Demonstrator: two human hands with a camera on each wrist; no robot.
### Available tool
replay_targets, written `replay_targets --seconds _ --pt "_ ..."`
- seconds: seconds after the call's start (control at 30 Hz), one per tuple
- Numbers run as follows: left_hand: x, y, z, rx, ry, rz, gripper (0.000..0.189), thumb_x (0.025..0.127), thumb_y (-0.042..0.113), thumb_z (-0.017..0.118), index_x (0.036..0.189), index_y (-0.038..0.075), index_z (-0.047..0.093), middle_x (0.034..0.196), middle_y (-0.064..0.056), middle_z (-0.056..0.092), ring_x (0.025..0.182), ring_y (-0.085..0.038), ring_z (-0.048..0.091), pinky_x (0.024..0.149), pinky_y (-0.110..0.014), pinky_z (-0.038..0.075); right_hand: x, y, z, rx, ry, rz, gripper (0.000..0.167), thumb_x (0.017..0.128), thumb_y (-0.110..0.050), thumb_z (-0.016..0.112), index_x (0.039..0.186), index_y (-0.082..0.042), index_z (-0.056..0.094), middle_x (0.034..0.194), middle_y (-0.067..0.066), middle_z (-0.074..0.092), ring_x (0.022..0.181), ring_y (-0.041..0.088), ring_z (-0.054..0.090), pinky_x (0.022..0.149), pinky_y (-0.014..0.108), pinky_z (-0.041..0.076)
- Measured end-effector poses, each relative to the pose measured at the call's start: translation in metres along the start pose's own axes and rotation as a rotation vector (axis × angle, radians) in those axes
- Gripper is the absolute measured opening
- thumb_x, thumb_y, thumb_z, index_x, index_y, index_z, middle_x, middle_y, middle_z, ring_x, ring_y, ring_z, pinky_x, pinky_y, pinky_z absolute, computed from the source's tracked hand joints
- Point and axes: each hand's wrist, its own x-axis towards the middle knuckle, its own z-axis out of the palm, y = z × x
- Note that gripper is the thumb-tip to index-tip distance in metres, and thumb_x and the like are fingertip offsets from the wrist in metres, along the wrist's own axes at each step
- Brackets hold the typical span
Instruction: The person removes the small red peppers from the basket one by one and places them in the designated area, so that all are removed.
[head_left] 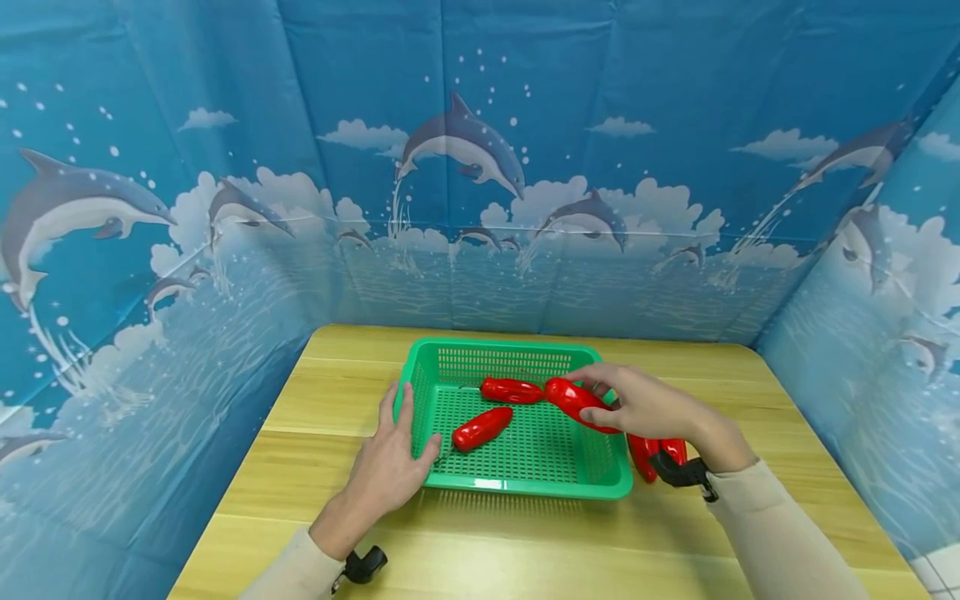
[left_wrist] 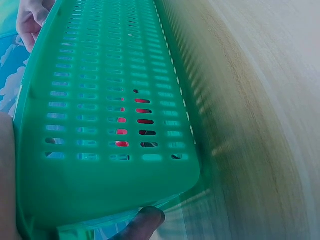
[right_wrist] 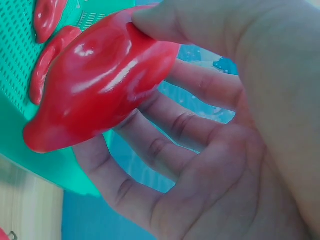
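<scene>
My right hand point(head_left: 637, 404) grips a glossy red pepper point(head_left: 573, 400) over the right end of a green plastic basket point(head_left: 517, 486). In the right wrist view, the thumb lies on one side of this pepper point(right_wrist: 100, 80) and the fingers spread behind it. Two more red peppers lie inside the basket, one point(head_left: 512, 390) toward the back and one point(head_left: 482, 429) at the left. My left hand point(head_left: 390, 467) holds the basket's left end, thumb over the rim near the front corner and fingers along the outside. The left wrist view shows a fingertip point(left_wrist: 150, 220) against the basket's end.
Just right of the basket, red peppers point(head_left: 641, 457) lie on the wooden table point(head_left: 480, 550), partly hidden beneath my right hand and wrist. A blue curtain point(head_left: 480, 275) printed with dolphins stands behind the table and at both sides.
</scene>
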Motion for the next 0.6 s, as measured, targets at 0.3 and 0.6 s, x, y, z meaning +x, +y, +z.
replay_targets --seconds 0.3,0.6 --pt "-0.001 0.0 -0.001 -0.002 -0.004 -0.004 0.102 0.114 0.045 0.069 0.188 0.007 0.011 0.197 -0.021 0.007 0.042 -0.015 0.046 0.041 -0.031 0.043 -0.008 0.005 -0.005 0.01 0.018 -0.003 0.069 0.112 -0.025 0.08 0.176 -0.019 0.053 0.146 0.007 0.075 0.123 0.022 0.071 0.092 0.035 0.065" --pt "-0.001 0.001 0.0 -0.006 0.0 0.003 0.101 0.114 0.045 0.07 0.188 0.006 0.013 0.197 -0.021 0.007 0.043 -0.015 0.045 0.041 -0.032 0.043 -0.017 0.012 -0.009 0.04 0.041 -0.013 0.082 0.113 -0.026 0.08 0.184 -0.032 0.039 0.15 0.009 0.071 0.119 0.019 0.074 0.091 0.037 0.067"
